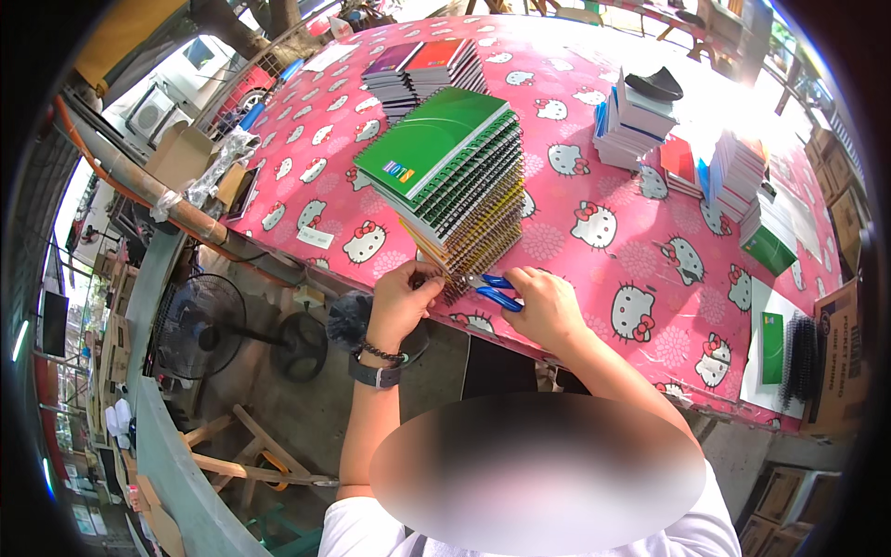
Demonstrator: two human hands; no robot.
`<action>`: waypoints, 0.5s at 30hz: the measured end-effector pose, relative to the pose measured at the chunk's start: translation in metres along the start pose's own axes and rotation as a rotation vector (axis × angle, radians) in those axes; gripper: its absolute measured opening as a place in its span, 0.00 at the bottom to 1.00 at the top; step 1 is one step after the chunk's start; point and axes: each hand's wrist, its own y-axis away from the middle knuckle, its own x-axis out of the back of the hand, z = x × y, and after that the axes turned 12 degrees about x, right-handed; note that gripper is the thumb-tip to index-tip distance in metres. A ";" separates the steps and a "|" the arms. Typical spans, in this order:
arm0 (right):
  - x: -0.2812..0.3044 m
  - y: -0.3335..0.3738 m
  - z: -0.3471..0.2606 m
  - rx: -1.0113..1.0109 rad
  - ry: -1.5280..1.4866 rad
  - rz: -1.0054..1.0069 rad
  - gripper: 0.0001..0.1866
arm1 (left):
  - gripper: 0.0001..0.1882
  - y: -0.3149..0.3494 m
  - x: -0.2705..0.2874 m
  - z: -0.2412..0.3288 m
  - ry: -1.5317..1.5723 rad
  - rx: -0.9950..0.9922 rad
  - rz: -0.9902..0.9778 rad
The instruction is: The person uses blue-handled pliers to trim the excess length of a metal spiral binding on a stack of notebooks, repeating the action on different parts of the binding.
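Right hand: my right hand is curled around the blue-handled metal pliers, fingers bent over the grips, the two handles spread slightly apart. The plier tips point left, at the lower near corner of the tall stack of wire-bound notebooks; whether they bite on a wire, I cannot tell.

Left hand: my left hand is at the same corner, just beside the plier tips, fingers curled and thumb brought close to the forefinger. Whether a coil end is pinched between them, I cannot tell. On that wrist: a dark beaded bracelet and a dark-strapped watch.

Position of stack: near edge of the table, on a pink tablecloth printed with white cat heads. Top cover glossy green; lower spirals yellowish.

Surroundings: behind the stack, purple-covered notebooks and red-covered notebooks, side by side. Far right, bundled black plastic coils beside a brown cardboard box.
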 end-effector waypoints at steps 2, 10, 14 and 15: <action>0.002 0.003 0.002 0.052 0.064 0.040 0.20 | 0.10 0.000 -0.001 -0.003 0.088 0.028 0.000; -0.003 -0.004 -0.002 0.002 0.040 -0.010 0.22 | 0.11 -0.004 -0.005 -0.010 -0.042 -0.021 -0.002; 0.005 0.001 -0.001 -0.092 -0.038 -0.159 0.24 | 0.11 -0.006 -0.004 -0.010 0.035 0.027 0.028; 0.005 0.003 0.001 -0.058 0.001 -0.123 0.24 | 0.11 -0.006 -0.004 -0.011 0.066 0.039 -0.002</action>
